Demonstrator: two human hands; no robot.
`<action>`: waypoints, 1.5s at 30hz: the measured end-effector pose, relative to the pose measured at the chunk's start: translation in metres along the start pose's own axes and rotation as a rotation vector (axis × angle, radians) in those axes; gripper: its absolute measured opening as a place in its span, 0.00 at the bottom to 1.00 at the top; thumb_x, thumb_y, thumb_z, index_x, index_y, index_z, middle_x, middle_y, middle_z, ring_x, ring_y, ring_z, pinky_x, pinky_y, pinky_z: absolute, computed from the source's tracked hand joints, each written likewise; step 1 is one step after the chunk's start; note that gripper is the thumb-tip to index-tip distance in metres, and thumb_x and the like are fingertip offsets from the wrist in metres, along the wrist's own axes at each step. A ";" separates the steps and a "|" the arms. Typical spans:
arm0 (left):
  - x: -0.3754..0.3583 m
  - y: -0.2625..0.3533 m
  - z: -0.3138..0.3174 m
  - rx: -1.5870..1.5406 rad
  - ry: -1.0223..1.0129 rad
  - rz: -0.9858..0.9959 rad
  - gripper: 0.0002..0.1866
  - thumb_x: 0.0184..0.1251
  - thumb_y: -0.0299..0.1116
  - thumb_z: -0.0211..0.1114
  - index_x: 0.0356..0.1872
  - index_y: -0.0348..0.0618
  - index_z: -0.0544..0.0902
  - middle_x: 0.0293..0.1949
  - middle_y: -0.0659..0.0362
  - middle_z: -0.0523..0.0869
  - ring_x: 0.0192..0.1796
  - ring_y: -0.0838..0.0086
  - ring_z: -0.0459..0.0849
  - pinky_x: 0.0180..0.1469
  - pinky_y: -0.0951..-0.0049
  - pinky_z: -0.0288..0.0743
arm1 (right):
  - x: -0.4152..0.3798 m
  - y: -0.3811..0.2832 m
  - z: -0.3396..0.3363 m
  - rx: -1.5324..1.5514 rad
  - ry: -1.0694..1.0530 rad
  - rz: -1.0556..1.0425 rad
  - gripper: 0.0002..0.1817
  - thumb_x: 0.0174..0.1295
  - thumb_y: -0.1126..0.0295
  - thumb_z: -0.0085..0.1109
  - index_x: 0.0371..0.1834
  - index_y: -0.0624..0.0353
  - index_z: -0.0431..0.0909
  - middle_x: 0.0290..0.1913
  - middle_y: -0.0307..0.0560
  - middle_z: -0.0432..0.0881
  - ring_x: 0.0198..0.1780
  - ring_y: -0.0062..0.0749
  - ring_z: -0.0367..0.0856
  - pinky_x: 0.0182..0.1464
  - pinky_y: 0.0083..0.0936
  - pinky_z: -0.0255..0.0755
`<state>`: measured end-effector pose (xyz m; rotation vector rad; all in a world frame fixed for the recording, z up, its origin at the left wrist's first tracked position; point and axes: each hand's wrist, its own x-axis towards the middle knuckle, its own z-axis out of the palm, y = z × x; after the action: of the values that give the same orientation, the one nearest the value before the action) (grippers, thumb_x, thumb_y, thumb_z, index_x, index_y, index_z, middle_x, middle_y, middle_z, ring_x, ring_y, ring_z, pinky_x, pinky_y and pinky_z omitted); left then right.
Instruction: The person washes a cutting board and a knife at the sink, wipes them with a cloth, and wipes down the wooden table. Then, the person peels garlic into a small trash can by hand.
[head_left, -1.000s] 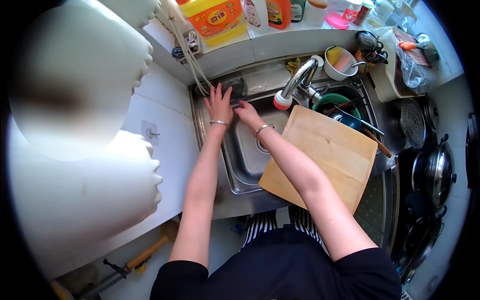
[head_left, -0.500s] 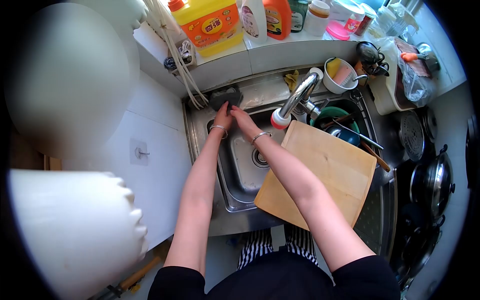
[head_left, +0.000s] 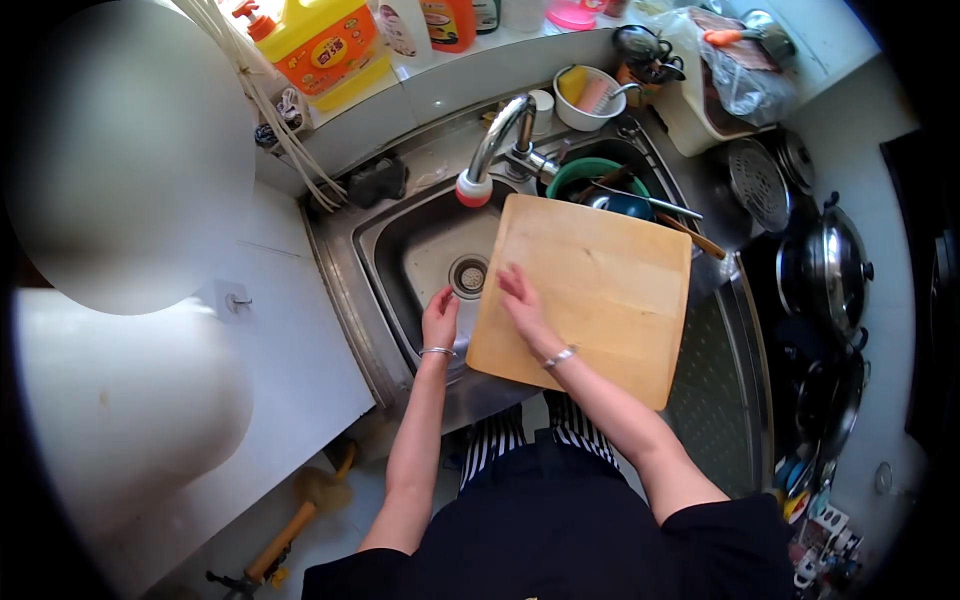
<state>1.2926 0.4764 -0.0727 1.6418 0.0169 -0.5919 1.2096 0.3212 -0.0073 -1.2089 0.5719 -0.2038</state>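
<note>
Pale wood: a square cutting board point(head_left: 600, 300) lies tilted in plan over the right part of the steel sink point(head_left: 405, 268), hiding whatever is beneath it. The right hand point(head_left: 525, 305) is over the board's left part, toward nine o'clock of its middle; fingers slightly spread, nothing seen in the grasp. Contact with the wood: cannot tell from overhead. The left hand point(head_left: 440, 318) is over the near side of the basin, just off the board's left edge, fingers close together and half curled, thumb a little apart; palm hidden, no object visible. Both wrists wear metal bangles. Clock directions from the board's middle: drain point(head_left: 470, 277) at about nine to ten, near the board's edge; faucet point(head_left: 487, 155) at about eleven, its red-and-white tip point(head_left: 474, 190) over the basin; a dark, crumpled lump point(head_left: 378, 182) at ten on the sink's rim, material unclear. At twelve, a green tub point(head_left: 580, 172) is partly covered by utensils, contents hard to sort. Beyond it, a white basket point(head_left: 578, 118) holds yellow and pink pieces. At ten to eleven, far off, the yellow jug point(head_left: 340, 85) is cut off by the top border. Large white shapes at nine, the upper one badly blurred, block the view.
</note>
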 end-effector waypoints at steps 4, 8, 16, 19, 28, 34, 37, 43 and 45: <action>-0.021 -0.025 0.006 -0.002 -0.010 -0.009 0.20 0.66 0.32 0.58 0.58 0.37 0.73 0.48 0.60 0.81 0.40 0.82 0.76 0.39 0.84 0.69 | -0.072 -0.049 -0.086 -0.280 0.211 -0.100 0.27 0.62 0.80 0.44 0.67 0.65 0.56 0.60 0.52 0.72 0.60 0.29 0.70 0.56 0.19 0.64; -0.030 -0.013 0.014 0.019 -0.095 -0.107 0.20 0.64 0.28 0.56 0.57 0.32 0.72 0.45 0.55 0.82 0.44 0.77 0.79 0.48 0.79 0.72 | -0.120 -0.055 -0.156 -0.501 0.481 -0.290 0.20 0.61 0.81 0.43 0.58 0.66 0.68 0.54 0.50 0.78 0.54 0.25 0.75 0.52 0.19 0.70; -0.037 0.045 0.057 0.138 0.038 0.249 0.16 0.65 0.28 0.58 0.52 0.33 0.75 0.42 0.57 0.83 0.42 0.77 0.80 0.48 0.81 0.73 | -0.133 -0.057 -0.162 -0.302 0.404 -0.254 0.08 0.64 0.77 0.49 0.43 0.66 0.77 0.39 0.43 0.81 0.43 0.24 0.79 0.47 0.18 0.72; -0.061 0.079 0.085 -0.042 -0.148 0.089 0.13 0.67 0.29 0.57 0.49 0.36 0.77 0.42 0.58 0.83 0.46 0.77 0.81 0.51 0.76 0.74 | -0.118 -0.064 -0.143 -0.176 0.284 -0.204 0.10 0.67 0.71 0.49 0.44 0.65 0.77 0.39 0.43 0.82 0.42 0.23 0.79 0.45 0.16 0.73; -0.130 0.152 0.173 -0.522 -0.649 -0.260 0.26 0.65 0.29 0.55 0.64 0.40 0.64 0.59 0.53 0.73 0.59 0.65 0.74 0.59 0.59 0.72 | -0.142 -0.114 -0.140 0.264 0.312 -0.174 0.13 0.69 0.71 0.43 0.50 0.64 0.76 0.39 0.44 0.82 0.43 0.22 0.79 0.46 0.17 0.73; -0.162 0.127 0.238 -0.527 -1.075 -0.400 0.26 0.66 0.33 0.54 0.65 0.40 0.63 0.58 0.54 0.74 0.57 0.66 0.76 0.58 0.63 0.72 | -0.230 -0.086 -0.164 0.246 0.561 -0.455 0.11 0.64 0.81 0.40 0.40 0.65 0.76 0.37 0.43 0.81 0.39 0.23 0.79 0.47 0.21 0.74; -0.213 0.121 0.283 -0.515 -1.328 -0.520 0.25 0.67 0.34 0.53 0.64 0.40 0.64 0.58 0.55 0.75 0.56 0.67 0.76 0.59 0.62 0.70 | -0.310 -0.108 -0.174 0.508 0.766 -0.447 0.12 0.67 0.73 0.38 0.41 0.64 0.75 0.36 0.45 0.81 0.40 0.26 0.80 0.47 0.23 0.74; -0.363 0.098 0.365 -0.313 -1.640 -0.747 0.23 0.66 0.36 0.56 0.60 0.41 0.69 0.55 0.57 0.77 0.54 0.67 0.77 0.57 0.63 0.73 | -0.456 -0.090 -0.219 0.945 0.987 -0.709 0.30 0.69 0.47 0.35 0.49 0.67 0.73 0.43 0.52 0.82 0.44 0.35 0.80 0.49 0.31 0.72; -0.423 0.083 0.386 -0.251 -1.750 -0.797 0.21 0.66 0.35 0.55 0.58 0.41 0.71 0.54 0.57 0.79 0.53 0.68 0.78 0.55 0.65 0.74 | -0.508 -0.087 -0.228 0.938 1.108 -0.800 0.31 0.68 0.47 0.36 0.50 0.67 0.73 0.43 0.52 0.81 0.44 0.35 0.80 0.49 0.31 0.72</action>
<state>0.8142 0.2402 0.1510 0.3688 -0.5220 -2.3232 0.6765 0.3283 0.1758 -0.2328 0.7544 -1.6883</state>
